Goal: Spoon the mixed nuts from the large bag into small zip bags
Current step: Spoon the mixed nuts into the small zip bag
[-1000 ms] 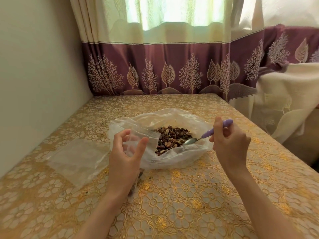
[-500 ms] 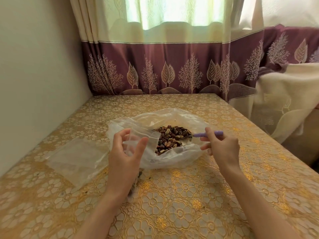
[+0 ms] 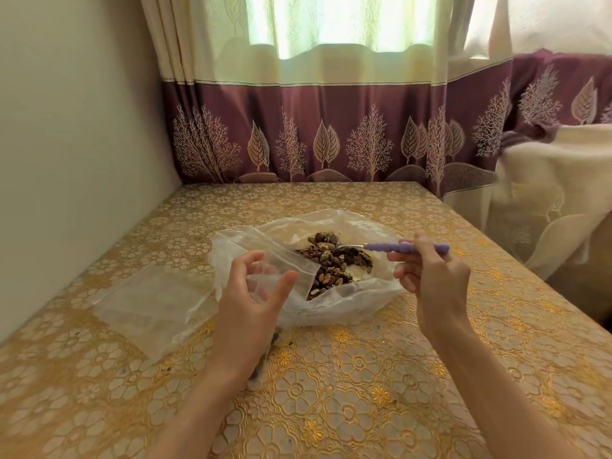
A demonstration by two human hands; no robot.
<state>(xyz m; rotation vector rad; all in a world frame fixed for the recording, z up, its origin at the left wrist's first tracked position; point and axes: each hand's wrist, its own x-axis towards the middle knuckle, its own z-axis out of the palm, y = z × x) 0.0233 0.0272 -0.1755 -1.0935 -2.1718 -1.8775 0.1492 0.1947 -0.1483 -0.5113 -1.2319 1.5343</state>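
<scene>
A large clear plastic bag lies open on the table, with a heap of brown mixed nuts inside. My left hand holds a small clear zip bag upright at the big bag's left edge, thumb and fingers curled round its mouth. My right hand grips a spoon with a purple handle. Its metal bowl rests in the nuts, with some nuts on it.
A stack of flat clear zip bags lies to the left on the gold floral tablecloth. A wall runs along the left side. Purple-and-cream curtains hang behind the table, and the table's right edge drops off beside draped cloth.
My right hand swung the spoon from a raised tilt down into the nuts, and the handle now lies level. The left hand and small bag stayed in place.
</scene>
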